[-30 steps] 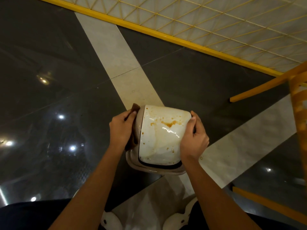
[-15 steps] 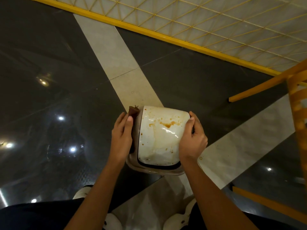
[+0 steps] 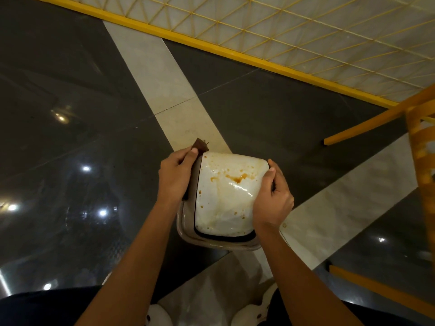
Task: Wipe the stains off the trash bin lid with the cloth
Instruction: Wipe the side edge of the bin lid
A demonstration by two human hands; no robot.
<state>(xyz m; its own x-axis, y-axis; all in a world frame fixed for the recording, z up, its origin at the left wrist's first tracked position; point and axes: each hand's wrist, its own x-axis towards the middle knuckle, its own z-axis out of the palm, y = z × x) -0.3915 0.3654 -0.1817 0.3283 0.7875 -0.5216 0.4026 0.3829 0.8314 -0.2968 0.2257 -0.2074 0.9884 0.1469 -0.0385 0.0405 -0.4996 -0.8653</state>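
Down on the floor (image 3: pixel 70 118): small trash bin (image 3: pixel 186 234) stands close in front of the person's shoes (image 3: pixel 156 314), seen from straight above, partly on dark tile, partly on a pale stripe (image 3: pixel 153 67).
Task object: trash bin lid (image 3: pixel 223 208), white, glossy and domed, sits closed on the bin between the two hands.
Soil: orange-brown stains (image 3: pixel 236 178) pool on the far half of the lid, with specks along the left edge and near right. None looks wiped yet, by my reading.
Left grip: left hand (image 3: pixel 175 177) clamps the brown cloth (image 3: pixel 200 145) against the lid's left flank, thumb on top. One corner pokes out past the lid's far corner; the rest is hidden under the palm.
Right grip: right hand (image 3: pixel 273 201) wraps the lid's right edge, thumb lying on top, fingers curled down the side.
Why held so: right hand looks like the brace, keeping a light bin from skating on polished tile while the cloth hand pushes. Cloth sits at the edge, probably to sweep across toward the pool.
Container: bin contents not visible. Lid covers the mouth; only a dark gap shows along its near edge.
Surroundings: yellow chair (image 3: pixel 419 142) at right, yellow-framed grid panel (image 3: pixel 306 31) beyond.
Stage: wipe barely begun, I judge.
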